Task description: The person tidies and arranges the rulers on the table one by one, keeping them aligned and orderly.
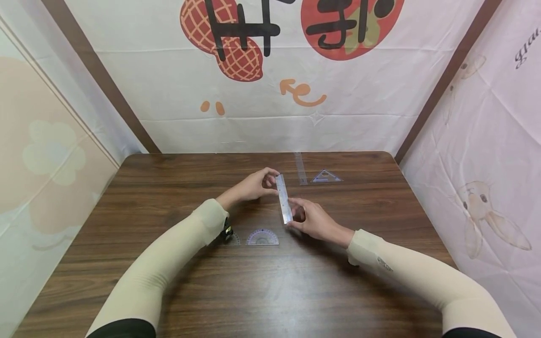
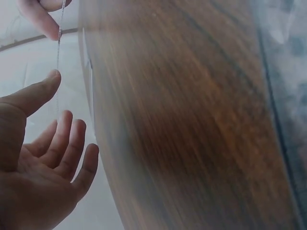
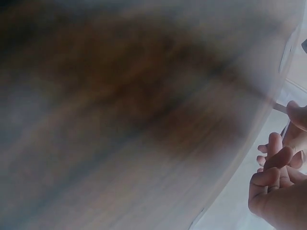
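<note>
Between the two hands, a pale, shiny straight ruler [image 1: 284, 199] is held up over the table, slightly tilted. The left hand [image 1: 252, 185] holds it near its far end, thumb on the left edge and index finger by the top corner. Near the lower end, the right hand [image 1: 316, 220] grips it from the right, thumb at the bottom corner. Seen in the left wrist view, the ruler [image 2: 59, 48] is edge-on, a thin line touched by the left thumb. In the right wrist view the right hand's fingers [image 3: 271, 179] are curled; much of that view is blurred.
Another clear ruler [image 1: 300, 168] and a clear set square [image 1: 327, 177] lie at the back of the brown table [image 1: 270, 291]. A protractor [image 1: 262, 238] lies in front of the hands. Beside it, a second one [image 1: 235, 239] is partly hidden by the left wrist.
</note>
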